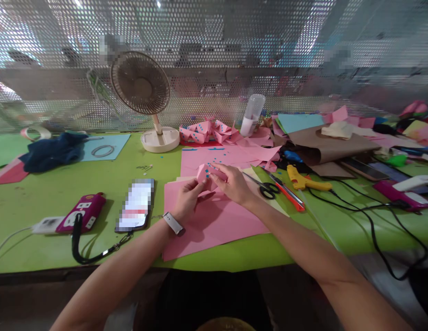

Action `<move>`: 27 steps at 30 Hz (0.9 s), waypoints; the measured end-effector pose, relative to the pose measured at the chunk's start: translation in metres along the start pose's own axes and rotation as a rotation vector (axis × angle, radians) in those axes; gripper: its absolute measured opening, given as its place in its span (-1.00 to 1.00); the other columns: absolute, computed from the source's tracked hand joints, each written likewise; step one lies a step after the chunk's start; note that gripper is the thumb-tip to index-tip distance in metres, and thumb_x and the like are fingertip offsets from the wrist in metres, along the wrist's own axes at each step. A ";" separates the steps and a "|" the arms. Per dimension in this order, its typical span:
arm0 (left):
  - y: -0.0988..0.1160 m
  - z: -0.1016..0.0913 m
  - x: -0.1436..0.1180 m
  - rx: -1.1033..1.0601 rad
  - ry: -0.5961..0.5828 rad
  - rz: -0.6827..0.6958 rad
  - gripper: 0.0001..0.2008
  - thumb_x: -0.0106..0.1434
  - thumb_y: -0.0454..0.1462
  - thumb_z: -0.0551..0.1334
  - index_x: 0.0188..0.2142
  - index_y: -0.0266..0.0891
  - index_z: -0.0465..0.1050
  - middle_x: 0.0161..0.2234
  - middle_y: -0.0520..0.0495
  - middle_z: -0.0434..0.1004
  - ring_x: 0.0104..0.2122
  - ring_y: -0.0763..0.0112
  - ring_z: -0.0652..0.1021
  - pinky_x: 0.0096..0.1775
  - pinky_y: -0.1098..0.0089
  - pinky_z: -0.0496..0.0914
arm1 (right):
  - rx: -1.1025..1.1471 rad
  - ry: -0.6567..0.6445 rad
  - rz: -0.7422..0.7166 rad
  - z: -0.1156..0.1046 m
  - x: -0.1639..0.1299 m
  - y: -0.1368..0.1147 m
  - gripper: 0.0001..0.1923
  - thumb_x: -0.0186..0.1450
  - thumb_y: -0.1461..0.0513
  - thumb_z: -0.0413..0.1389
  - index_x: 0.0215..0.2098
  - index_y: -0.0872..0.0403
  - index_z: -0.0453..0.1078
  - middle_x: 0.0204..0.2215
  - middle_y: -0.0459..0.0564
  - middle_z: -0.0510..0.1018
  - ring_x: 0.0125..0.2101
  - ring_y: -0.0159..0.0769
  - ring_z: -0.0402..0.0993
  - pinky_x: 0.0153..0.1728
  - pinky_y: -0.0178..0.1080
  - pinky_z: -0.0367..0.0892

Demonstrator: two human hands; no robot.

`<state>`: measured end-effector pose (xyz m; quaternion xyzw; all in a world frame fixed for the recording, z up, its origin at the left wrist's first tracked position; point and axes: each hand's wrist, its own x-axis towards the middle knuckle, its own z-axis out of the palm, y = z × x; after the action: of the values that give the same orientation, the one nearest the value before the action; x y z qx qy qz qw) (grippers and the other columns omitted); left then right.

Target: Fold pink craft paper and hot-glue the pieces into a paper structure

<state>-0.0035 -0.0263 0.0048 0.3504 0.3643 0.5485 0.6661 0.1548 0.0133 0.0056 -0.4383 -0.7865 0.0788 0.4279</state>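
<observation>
Between both hands is a small folded pink paper piece (202, 174) with blue dots. My left hand (189, 196), with a watch at the wrist, grips its lower left side between thumb and fingers. My right hand (236, 185) pinches the right side, its index finger along the top and its thumb on the front. Beneath them lie pink paper sheets (217, 227). Just behind is another pink sheet (193, 161) with loose blue bits on it. Black-handled scissors (268, 190) and a red utility knife (292, 196) lie right of my right hand.
Several dotted pink paper pieces (207, 131) are heaped at the back, near a white fan (160, 140) and a clear bottle (252, 115). Left are a phone (136, 204) and a purple power bank (83, 212). A yellow glue gun (309, 183) trails black cables right.
</observation>
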 end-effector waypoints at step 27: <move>0.000 -0.002 0.000 0.092 -0.012 0.040 -0.70 0.00 -0.11 0.47 -0.41 -0.29 0.55 -0.39 -0.02 0.51 -0.32 0.43 0.50 -0.16 0.29 0.51 | 0.123 0.123 0.024 -0.006 0.000 -0.007 -0.78 0.29 0.16 0.12 -0.11 0.04 0.41 -0.14 0.09 0.57 -0.10 -0.15 0.50 -0.03 -0.08 0.40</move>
<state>-0.0050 -0.0262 0.0040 0.3912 0.3778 0.5422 0.6405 0.1546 0.0071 0.0125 -0.4248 -0.7469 0.1051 0.5006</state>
